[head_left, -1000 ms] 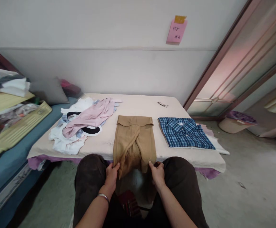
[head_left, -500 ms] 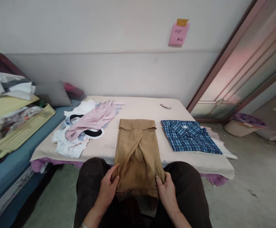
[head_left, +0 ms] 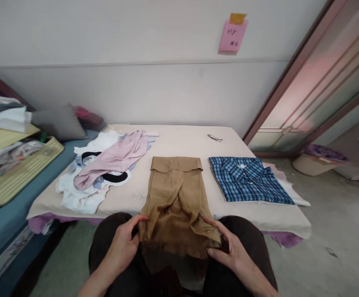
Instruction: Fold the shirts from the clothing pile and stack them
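Note:
A brown cloth garment (head_left: 176,198) lies lengthwise before me, its far end turned over in a flat band on the table. The near end hangs past the table edge between my knees, wrinkled and slightly spread. My left hand (head_left: 124,241) grips its left side near the bottom, thumb below and fingers on top. At the lower right corner, my right hand (head_left: 232,247) pinches the cloth between thumb and fingers. To the right lies a folded blue plaid shirt (head_left: 250,180) with its collar facing up.
A loose heap of pink and white clothes (head_left: 114,159) covers the table's left part. Glasses (head_left: 214,137) rest near the back of the cream-covered table (head_left: 179,140). A blue bed (head_left: 21,208) stands at left; a bin (head_left: 314,163) is on the floor at right.
Both hands have moved apart, spreading the near end of the brown garment wider. My right hand's hold has shifted outward to the corner. The camera view has shifted slightly.

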`<state>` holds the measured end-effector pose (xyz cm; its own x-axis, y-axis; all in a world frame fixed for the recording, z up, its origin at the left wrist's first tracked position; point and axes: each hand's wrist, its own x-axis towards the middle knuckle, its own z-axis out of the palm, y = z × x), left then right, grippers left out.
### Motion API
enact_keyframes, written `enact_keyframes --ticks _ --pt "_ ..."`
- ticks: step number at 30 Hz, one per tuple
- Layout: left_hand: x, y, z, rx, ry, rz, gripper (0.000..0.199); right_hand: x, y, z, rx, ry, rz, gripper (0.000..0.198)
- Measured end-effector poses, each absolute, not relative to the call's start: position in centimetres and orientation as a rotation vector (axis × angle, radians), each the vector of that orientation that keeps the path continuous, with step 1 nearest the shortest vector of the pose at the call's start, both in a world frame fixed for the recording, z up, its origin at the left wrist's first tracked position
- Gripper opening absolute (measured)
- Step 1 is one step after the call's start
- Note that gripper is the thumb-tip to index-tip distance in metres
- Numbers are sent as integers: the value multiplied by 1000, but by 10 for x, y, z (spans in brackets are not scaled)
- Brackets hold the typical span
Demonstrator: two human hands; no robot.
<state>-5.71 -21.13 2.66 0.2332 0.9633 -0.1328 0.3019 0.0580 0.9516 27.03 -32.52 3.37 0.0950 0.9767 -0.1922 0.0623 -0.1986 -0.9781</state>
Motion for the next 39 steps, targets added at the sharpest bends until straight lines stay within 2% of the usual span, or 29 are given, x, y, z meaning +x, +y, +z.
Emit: enact_keyframes --ticks 3,5,9,14,18,20,24,32,35,39 --pt "-46 -184 38 1749 1299 844 24 285 -300 42 -1537 -1125 1188 58" --pt "-36 -155 50 1875 1248 890 18 300 -273 46 -1566 -1165 1149 48" --pt "-10 -73 65 1683 1110 907 11 338 -195 53 -1465 -1205 1232 53" --pt "31 23 31 1020 1087 938 30 369 -88 30 -1329 -926 1391 50" --pt "55 54 -15 849 1177 872 49 374 -40 -8 -1512 -808 1433 46" --pt "64 57 -31 857 1281 835 53 373 -30 -24 -1635 -873 1353 43" --pt "75 58 -41 950 1463 842 48 370 -24 -38 -1798 -995 1062 39" --pt "68 67 -34 890 1270 1046 45 376 -5 -31 -1724 -1133 597 38" --pt "70 68 -43 877 1433 896 37 374 4 -43 -1962 -1166 497 32" --pt "71 66 -52 961 1527 804 34 366 2 -47 -2275 -1272 422 45"
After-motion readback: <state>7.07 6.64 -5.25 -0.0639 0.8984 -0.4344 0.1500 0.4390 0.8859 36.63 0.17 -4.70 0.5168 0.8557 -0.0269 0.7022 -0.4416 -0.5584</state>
